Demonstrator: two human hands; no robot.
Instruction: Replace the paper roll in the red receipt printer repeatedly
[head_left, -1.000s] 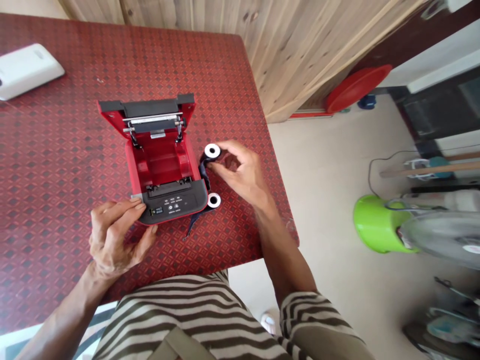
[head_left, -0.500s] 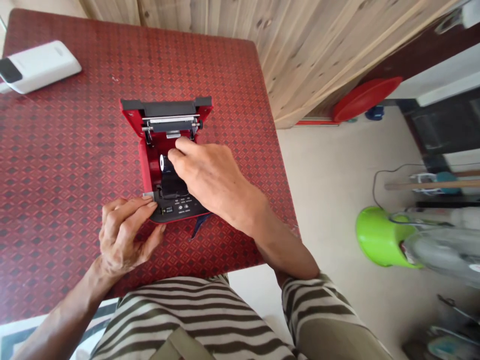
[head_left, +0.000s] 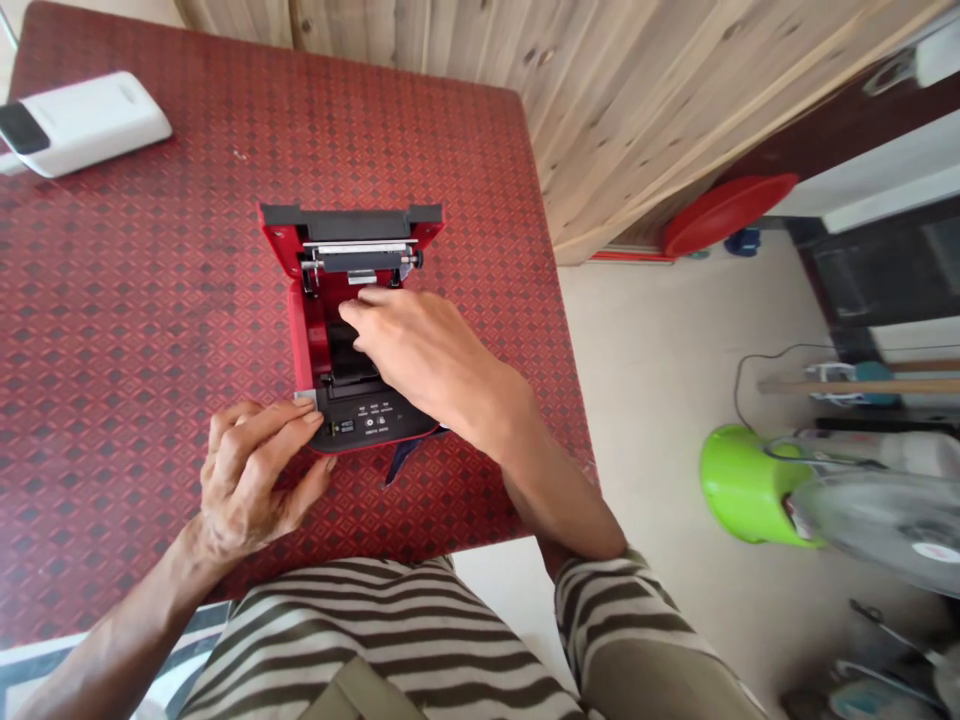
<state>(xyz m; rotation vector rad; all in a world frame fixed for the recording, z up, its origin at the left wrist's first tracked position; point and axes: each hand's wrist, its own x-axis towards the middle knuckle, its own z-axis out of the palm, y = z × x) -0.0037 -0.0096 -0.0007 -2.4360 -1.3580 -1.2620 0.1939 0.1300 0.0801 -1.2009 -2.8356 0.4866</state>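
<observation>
A small red and black printer [head_left: 375, 425] lies on the table with its lid [head_left: 356, 222] raised, so the roller and silver bar inside the lid show. My left hand [head_left: 259, 470] grips the printer's front left corner, fingers on top and thumb at the front edge. My right hand [head_left: 435, 360] reaches over the open compartment, fingers bent together above its dark interior [head_left: 345, 345]. What those fingers hold, if anything, is hidden behind the hand. A dark blue strip [head_left: 403, 458] sticks out under the printer's front edge.
The red patterned table [head_left: 172, 280] carries a white device with a dark end [head_left: 97, 125] at the far left. A wooden panel wall [head_left: 420, 40] borders the back. On the floor to the right are a green bucket [head_left: 739, 485], a fan [head_left: 892, 525] and a red basin [head_left: 727, 212].
The roll with the white core end, visible inside the printer before, no longer shows. My right fingers have shifted slightly within the compartment. The left hand keeps its hold.
</observation>
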